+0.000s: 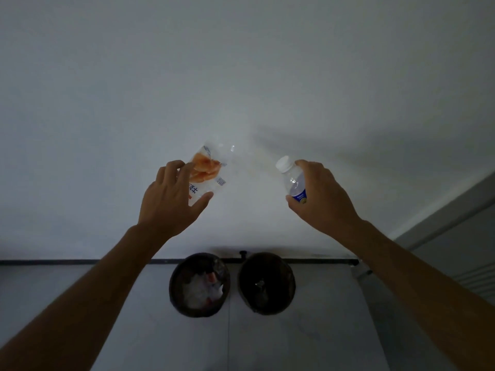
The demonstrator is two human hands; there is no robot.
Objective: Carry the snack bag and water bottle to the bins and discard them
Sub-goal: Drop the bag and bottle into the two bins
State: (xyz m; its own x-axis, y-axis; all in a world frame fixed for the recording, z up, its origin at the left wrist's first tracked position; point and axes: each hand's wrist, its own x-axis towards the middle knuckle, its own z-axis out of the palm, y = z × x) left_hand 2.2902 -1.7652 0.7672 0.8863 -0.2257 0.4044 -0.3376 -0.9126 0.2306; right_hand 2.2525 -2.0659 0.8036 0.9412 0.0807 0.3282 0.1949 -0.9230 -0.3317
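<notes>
My left hand [170,202] grips a clear snack bag [207,171] with orange pieces inside, held up in front of the white wall. My right hand [321,196] is wrapped around a small clear water bottle [293,180] with a white cap and blue label, tilted to the left. Two dark round bins stand on the floor below against the wall: the left bin [175,287] holds crumpled wrappers and plastic, the right bin [289,285] looks nearly bare inside. Both hands are well above the bins, the bag roughly over the left one, the bottle over the right one.
A dark baseboard [80,262] runs along the foot of the white wall. Grey floor [308,344] spreads before the bins. At the right, a grey door or panel [455,236] with a vent stands at an angle. The light is dim.
</notes>
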